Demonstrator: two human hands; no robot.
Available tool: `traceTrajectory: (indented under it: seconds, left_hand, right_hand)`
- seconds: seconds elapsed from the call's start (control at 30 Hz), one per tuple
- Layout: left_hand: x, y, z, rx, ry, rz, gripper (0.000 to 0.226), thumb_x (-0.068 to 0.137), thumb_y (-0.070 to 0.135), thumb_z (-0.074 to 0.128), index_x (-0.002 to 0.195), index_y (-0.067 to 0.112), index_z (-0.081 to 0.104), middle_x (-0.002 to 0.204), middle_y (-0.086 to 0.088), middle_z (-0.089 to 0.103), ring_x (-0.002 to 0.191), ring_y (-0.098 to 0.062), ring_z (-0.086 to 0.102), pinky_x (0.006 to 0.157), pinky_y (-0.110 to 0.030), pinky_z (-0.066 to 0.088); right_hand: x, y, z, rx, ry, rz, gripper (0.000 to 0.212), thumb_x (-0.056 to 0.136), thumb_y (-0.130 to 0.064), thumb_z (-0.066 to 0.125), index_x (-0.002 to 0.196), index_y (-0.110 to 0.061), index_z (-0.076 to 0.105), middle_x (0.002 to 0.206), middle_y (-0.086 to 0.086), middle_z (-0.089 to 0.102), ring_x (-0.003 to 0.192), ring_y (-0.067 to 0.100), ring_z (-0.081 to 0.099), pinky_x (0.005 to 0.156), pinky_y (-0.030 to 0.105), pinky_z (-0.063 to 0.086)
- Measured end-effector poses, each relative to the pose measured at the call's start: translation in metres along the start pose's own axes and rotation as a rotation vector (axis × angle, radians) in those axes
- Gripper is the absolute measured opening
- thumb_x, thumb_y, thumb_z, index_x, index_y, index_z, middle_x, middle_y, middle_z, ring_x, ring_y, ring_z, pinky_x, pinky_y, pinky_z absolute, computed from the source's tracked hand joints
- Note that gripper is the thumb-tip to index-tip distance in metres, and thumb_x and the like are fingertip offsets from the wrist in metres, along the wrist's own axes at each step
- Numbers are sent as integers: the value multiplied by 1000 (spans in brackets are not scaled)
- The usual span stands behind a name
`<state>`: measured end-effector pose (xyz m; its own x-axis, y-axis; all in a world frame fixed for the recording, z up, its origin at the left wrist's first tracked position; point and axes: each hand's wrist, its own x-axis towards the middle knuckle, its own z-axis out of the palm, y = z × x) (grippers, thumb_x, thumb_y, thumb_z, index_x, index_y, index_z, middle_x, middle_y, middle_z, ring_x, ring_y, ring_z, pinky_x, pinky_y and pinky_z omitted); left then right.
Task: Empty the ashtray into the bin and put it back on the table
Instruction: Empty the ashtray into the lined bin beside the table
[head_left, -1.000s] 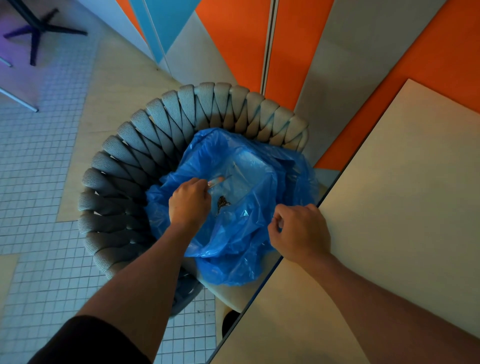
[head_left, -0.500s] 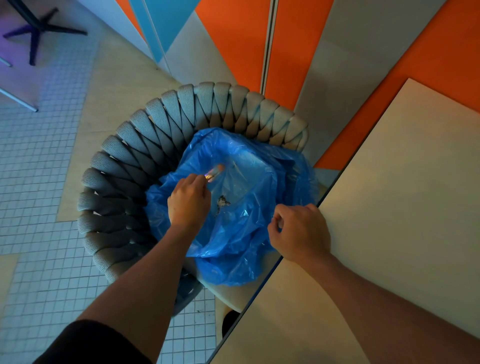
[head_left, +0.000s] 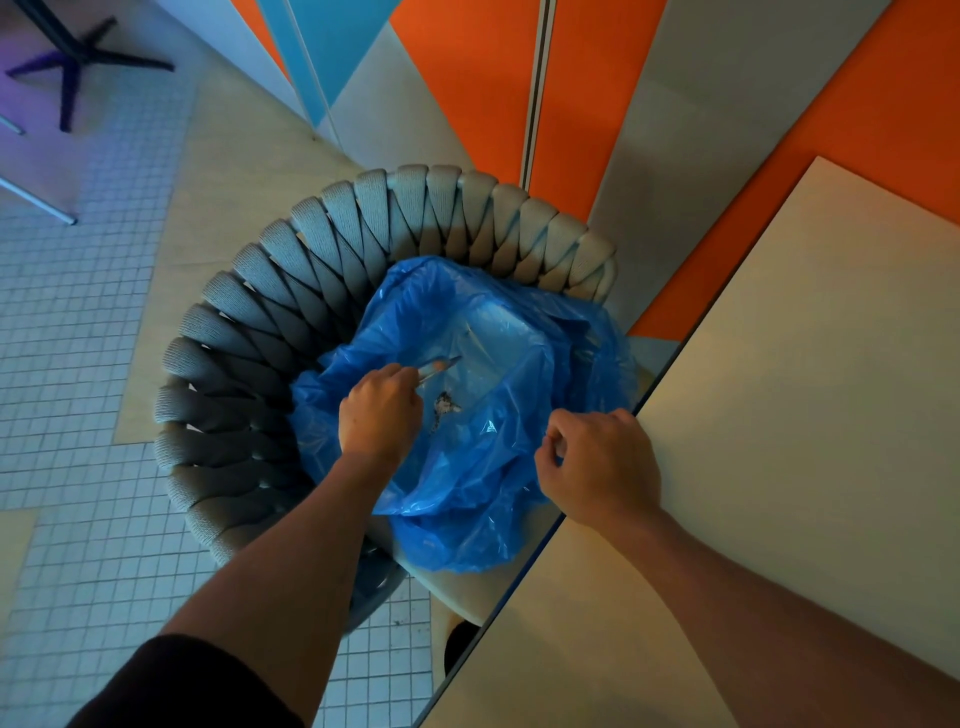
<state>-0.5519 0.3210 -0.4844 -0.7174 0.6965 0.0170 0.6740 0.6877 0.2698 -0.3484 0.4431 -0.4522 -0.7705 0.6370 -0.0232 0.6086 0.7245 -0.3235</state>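
At frame centre, the left hand (head_left: 379, 413) clamps a clear glass ashtray (head_left: 436, 368), tilted over the crinkled blue plastic bin bag (head_left: 498, 467). The right hand (head_left: 602, 467) pinches the bag's rim beside the beige table (head_left: 779, 415).

Beige table (head_left: 810, 415) bare; blue bin bag (head_left: 498, 467) on woven chair (head_left: 311, 260).

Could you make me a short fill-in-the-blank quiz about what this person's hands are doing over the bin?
1. The bin bag is coloured ____.
2. The right hand pinches the bag's edge, close beside the ____.
3. The left hand tips a clear ashtray over the bag, and a small heap of ____ lies below it.
4. The bin sits on a chair with a ____ back.

Missing words: blue; table; ash; woven
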Motion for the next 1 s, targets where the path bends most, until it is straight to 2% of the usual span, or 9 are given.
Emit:
traceTrajectory:
  seconds: [0.27, 0.43, 0.73, 0.83, 1.0]
  left_hand:
    - [3, 1, -1, -48, 171, 29, 4, 82, 5, 60, 78, 6, 59, 74, -7, 58, 67, -29, 56, 47, -33, 36]
    - [-2, 2, 5, 50, -52, -10, 9, 89, 8, 55, 90, 7, 63, 90, -8, 63, 83, -35, 60, 57, -38, 36]
    - [-6, 0, 5, 41, -41, -28, 9, 85, 3, 54, 83, 5, 63, 84, -9, 61, 77, -35, 59, 55, -37, 32]
    - [-6, 0, 5, 18, -5, -17, 8, 87, 4, 56, 81, 5, 62, 82, -8, 61, 74, -34, 59, 54, -36, 32]
    - [-2, 2, 3, -34, 148, -2, 3, 82, 4, 62, 82, 5, 60, 79, -8, 60, 73, -31, 57, 49, -34, 35]
  right_hand:
    - [0, 1, 1, -7, 16, -1, 21, 87, -39, 58, 79, -20, 63, 64, -6, 64, 55, 11, 48, 67, 27, 35]
    - [0, 1, 0, -5, 10, -5, 22, 87, -40, 57, 80, -20, 63, 65, -6, 65, 56, 12, 52, 66, 28, 37]
    - [0, -1, -1, -5, -5, -1, 21, 87, -39, 56, 79, -21, 63, 65, -5, 65, 56, 12, 53, 67, 30, 42]
    - [-1, -1, -2, -8, 3, -1, 21, 87, -38, 57, 78, -20, 62, 64, -5, 64, 55, 13, 51, 65, 30, 42]
    - [0, -2, -2, -10, 12, -3, 20, 86, -38, 58, 77, -20, 62, 62, -5, 62, 54, 12, 49, 65, 30, 42]
